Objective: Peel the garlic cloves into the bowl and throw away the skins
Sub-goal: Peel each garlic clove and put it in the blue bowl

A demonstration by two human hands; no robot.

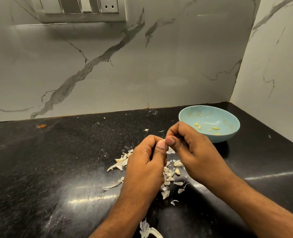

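While my left hand point(146, 158) and right hand point(187, 143) both pinch one garlic clove point(163, 139) above the skins point(170, 176), the bowl point(228, 134) sits close — a short drop for peeled cloves.

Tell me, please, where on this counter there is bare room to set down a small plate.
The dark counter left of the hands, up to the marble wall, is nearly bare. A narrower patch lies right of the blue bowl. It is crowded beneath the hands, where garlic skins are scattered.
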